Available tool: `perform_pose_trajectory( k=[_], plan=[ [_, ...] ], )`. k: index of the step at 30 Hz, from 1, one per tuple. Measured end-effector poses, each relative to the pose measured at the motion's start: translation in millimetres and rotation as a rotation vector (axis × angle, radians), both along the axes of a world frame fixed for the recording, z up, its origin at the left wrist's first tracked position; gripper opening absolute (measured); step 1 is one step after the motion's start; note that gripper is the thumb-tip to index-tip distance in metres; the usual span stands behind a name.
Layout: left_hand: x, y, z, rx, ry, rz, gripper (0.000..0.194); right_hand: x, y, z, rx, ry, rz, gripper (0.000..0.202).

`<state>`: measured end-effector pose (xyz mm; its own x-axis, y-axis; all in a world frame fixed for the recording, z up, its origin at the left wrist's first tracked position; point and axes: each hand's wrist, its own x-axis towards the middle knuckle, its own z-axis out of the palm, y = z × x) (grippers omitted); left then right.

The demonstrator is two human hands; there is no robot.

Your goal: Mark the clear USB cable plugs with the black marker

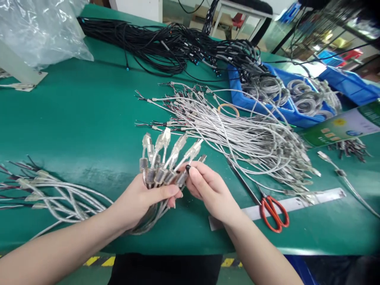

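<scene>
From where I stand, the left hand (136, 198) at the near side of the green table (86, 95) is closed on a bundle of translucent grey cables with clear-hooded metal plugs and grey cylindrical sleeves (160, 176). To manage that handful well, I'd say, keep the grip firm just under the sleeves, let the plugs fan out, and work on one at a time with light fingertips, without bending the necks.

The bundle lies across the left hand's fingers, its thumb pressed over the cables, sleeves just above it and plugs standing up towards the far side. The right hand (212, 194) is at the bundle's right edge, its thumb and curled fingers drawn close together beside the rightmost sleeve; a small black spot (188, 168) shows at the fingertips. Whether they pinch anything, I can't tell from here.

Near left, a loose group of pale cables (74, 192) shows stripped wire ends. To the right, red-handled scissors (274, 215) rest across a flat metal ruler (323, 196). Beyond them spreads a big heap of pale grey cables (237, 134), then a blue plastic bin (252, 103) holding coiled ones. Farthest lie long black cables (148, 43), with a clear plastic bag (53, 31) at far left.
</scene>
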<state>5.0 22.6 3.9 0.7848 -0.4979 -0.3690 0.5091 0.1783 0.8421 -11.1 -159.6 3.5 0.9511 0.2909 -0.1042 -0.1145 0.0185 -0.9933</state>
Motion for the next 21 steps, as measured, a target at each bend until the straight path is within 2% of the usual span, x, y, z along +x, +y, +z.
perform_pose_trajectory(
  k=[3, 6, 10, 14, 18, 21],
  plan=[
    [2.3, 1.9, 1.3, -0.099, 0.096, -0.017, 0.019, 2.5, 0.6, -0.8, 0.295, 0.153, -0.033, 0.029],
    [3.0, 2.7, 2.8, -0.119, 0.16, -0.042, 0.019, 3.6, 3.5, -3.4, 0.351, 0.187, -0.125, 0.023],
    [2.5, 0.1, 2.8, -0.104, 0.179, -0.02, 0.021, 3.5, 4.6, -8.6, 0.293, 0.165, -0.186, 0.027],
    [1.9, -3.0, 2.2, -0.037, 0.122, 0.015, 0.018, 2.5, -0.3, -5.7, 0.096, 0.083, -0.192, 0.03],
    [1.7, -1.9, 1.3, 0.039, 0.083, 0.073, 0.019, -2.7, -1.4, 6.9, -0.018, 0.025, -0.024, 0.038],
    [1.8, 0.4, 0.7, 0.088, -0.019, 0.078, 0.015, -7.2, 2.8, 12.2, -0.091, -0.008, 0.129, 0.041]
  ],
)
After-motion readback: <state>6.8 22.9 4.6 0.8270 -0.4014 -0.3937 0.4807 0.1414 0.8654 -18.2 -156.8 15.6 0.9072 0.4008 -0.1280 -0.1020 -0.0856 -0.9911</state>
